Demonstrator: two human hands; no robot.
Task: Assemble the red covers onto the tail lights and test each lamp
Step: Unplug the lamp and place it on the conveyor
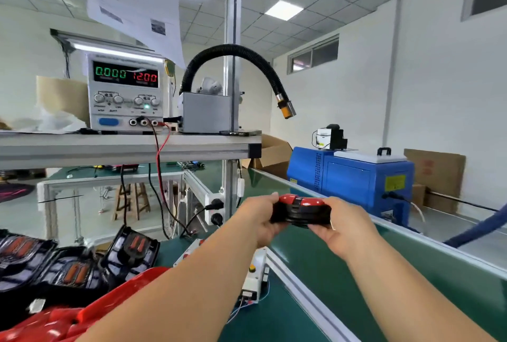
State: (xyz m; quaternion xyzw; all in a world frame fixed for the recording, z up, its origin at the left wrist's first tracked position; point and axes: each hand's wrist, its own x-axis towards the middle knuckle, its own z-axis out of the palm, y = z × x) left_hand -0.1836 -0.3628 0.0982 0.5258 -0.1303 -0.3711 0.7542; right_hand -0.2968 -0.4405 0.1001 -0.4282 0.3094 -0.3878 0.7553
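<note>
Clamping lamp (301, 214) at 2 ends with fingers of left hand (262, 217) and right hand (347, 228). Might leave cover (312, 201) half-seated if pressing unevenly.

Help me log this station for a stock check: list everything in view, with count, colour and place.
Green conveyor belt: one, green, centre to right.
Tail light with glossy red cover on black housing: one, red over black, held above the belt.
Uncovered black tail light housings with orange inserts: three visible, black, bench lower left.
Glossy red plastic covers: pile, count unclear, red, bottom left.
Grey bench power supply: one, grey, upper shelf.
Wire test leads: two, red and black, hanging from the supply.
Black corrugated hose: one, black, arching above the shelf.
Blue machine cabinet: one, blue, beyond the belt, right.
Left hand: one, grips the tail light's left end.
Right hand: one, grips its right end.
</note>
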